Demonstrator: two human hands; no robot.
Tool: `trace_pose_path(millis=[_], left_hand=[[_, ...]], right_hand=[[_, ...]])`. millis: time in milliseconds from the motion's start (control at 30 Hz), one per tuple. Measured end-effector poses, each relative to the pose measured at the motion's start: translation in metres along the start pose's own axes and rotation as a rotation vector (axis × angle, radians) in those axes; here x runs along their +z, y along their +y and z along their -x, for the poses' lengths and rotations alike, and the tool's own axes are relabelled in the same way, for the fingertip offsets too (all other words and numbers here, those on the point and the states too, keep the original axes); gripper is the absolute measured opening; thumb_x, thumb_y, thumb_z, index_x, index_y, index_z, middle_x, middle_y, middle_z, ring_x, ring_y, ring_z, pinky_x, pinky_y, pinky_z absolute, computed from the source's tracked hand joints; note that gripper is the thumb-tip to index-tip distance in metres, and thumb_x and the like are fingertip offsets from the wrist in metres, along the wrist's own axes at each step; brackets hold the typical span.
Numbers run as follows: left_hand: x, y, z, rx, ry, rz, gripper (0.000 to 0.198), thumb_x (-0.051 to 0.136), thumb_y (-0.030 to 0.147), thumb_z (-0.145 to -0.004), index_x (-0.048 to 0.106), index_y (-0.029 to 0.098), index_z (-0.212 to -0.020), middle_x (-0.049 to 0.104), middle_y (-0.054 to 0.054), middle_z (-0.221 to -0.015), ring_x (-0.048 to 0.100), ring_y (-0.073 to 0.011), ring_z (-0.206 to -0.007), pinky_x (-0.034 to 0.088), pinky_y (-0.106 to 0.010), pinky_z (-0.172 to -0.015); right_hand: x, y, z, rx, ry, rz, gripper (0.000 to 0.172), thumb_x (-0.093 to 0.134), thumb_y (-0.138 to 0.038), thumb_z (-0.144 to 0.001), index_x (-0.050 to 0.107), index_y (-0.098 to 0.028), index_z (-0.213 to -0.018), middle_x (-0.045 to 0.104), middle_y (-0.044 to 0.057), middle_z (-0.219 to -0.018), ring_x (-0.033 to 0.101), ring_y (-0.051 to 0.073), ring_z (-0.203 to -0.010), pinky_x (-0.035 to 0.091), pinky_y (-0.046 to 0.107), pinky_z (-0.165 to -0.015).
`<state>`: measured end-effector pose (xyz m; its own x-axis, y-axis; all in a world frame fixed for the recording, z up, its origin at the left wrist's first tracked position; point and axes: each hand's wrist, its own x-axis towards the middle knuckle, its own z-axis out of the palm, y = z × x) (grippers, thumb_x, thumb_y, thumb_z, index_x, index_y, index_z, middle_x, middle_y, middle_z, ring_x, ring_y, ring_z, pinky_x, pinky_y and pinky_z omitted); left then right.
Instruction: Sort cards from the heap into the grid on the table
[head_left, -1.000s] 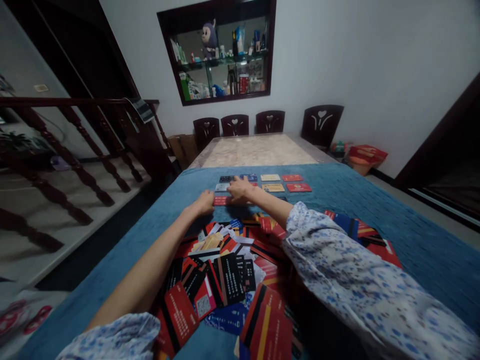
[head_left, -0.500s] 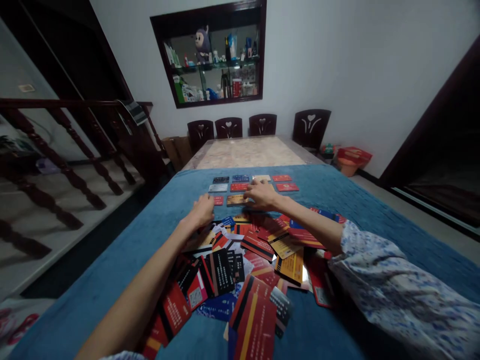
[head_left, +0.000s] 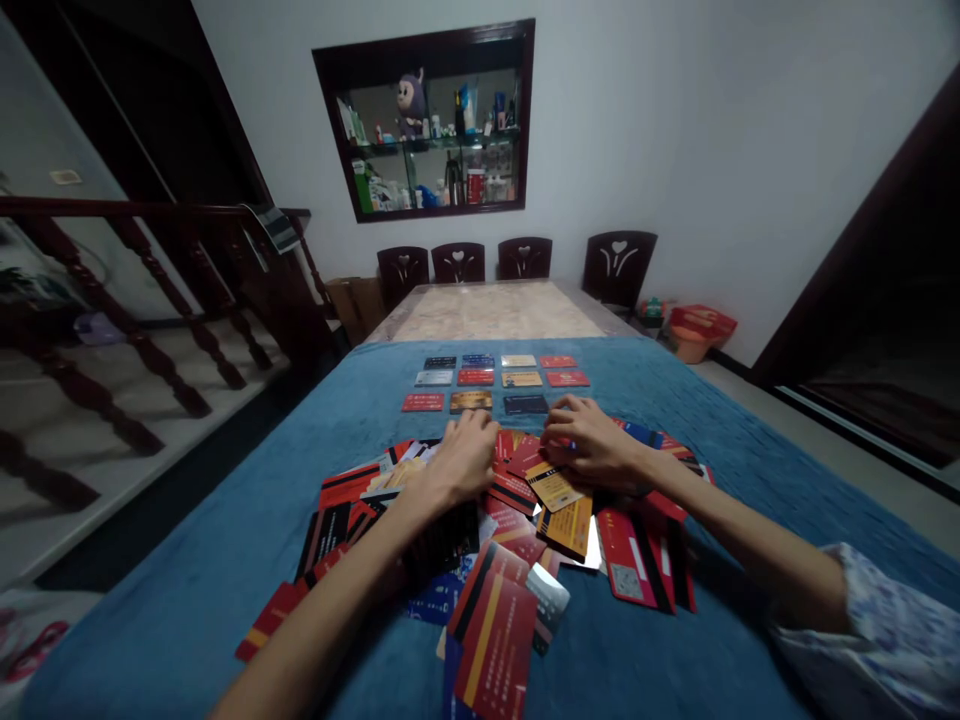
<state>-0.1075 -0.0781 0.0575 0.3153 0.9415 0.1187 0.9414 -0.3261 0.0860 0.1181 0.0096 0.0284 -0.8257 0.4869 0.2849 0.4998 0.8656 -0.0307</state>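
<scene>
My left hand [head_left: 466,455] is over the middle of a loose heap of bank cards, its fingers bent down and the fingertips hidden. To its right, my right hand [head_left: 589,440] rests on the heap with fingers curved and apart, just behind a yellow card [head_left: 556,487]. Red cards [head_left: 499,635] overlap at the heap's near end, and another red card [head_left: 628,560] lies on its right side. Beyond both hands, cards lie face up in neat rows. The nearest row has a red card [head_left: 423,402], a gold-brown card [head_left: 471,401] and a dark blue card [head_left: 526,404].
A blue cloth [head_left: 225,520] covers the near part of the long table; its far end shows a pale stone top [head_left: 502,308]. Several dark chairs [head_left: 525,258] stand behind it. A wooden railing [head_left: 172,375] runs along the left, and a red-and-orange bin [head_left: 694,335] sits at right.
Both hands have drawn back from the rows to the heap, the left also moving right. The dark blue card now shows in the nearest row. Cards in the heap have shifted.
</scene>
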Motion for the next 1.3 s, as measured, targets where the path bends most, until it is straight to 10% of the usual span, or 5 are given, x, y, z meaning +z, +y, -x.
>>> trace_pose_path(millis=[400, 1000, 1300], left_hand=[[0.024, 0.039, 0.007, 0.244, 0.050, 0.163, 0.031, 0.065, 0.048, -0.081, 0.068, 0.018, -0.088, 0.062, -0.010, -0.107, 0.047, -0.0291, -0.111, 0.040, -0.052, -0.098], [0.023, 0.011, 0.011, 0.379, 0.098, -0.047, 0.018, 0.052, 0.027, -0.088, 0.067, 0.017, -0.087, 0.065, -0.009, -0.092, 0.051, -0.0241, -0.101, 0.039, -0.040, -0.091], [0.032, -0.004, 0.005, 0.460, 0.195, -0.095, 0.021, 0.047, 0.020, -0.094, 0.067, 0.015, -0.094, 0.068, -0.008, -0.090, 0.055, -0.0208, -0.093, 0.040, -0.035, -0.085]], right_hand=[[0.007, 0.002, 0.038, -0.004, 0.064, -0.153, 0.024, 0.049, -0.030, -0.094, 0.072, -0.025, -0.098, 0.067, 0.011, -0.103, 0.049, 0.027, -0.107, 0.041, 0.046, -0.090], [0.005, -0.014, 0.036, -0.055, 0.030, -0.224, 0.036, 0.053, -0.050, -0.092, 0.069, -0.023, -0.110, 0.066, 0.011, -0.114, 0.046, 0.028, -0.112, 0.038, 0.049, -0.097], [0.007, -0.008, 0.028, -0.110, 0.052, -0.228, 0.028, 0.055, -0.033, -0.092, 0.068, -0.022, -0.114, 0.067, 0.011, -0.107, 0.049, 0.027, -0.107, 0.041, 0.047, -0.093]])
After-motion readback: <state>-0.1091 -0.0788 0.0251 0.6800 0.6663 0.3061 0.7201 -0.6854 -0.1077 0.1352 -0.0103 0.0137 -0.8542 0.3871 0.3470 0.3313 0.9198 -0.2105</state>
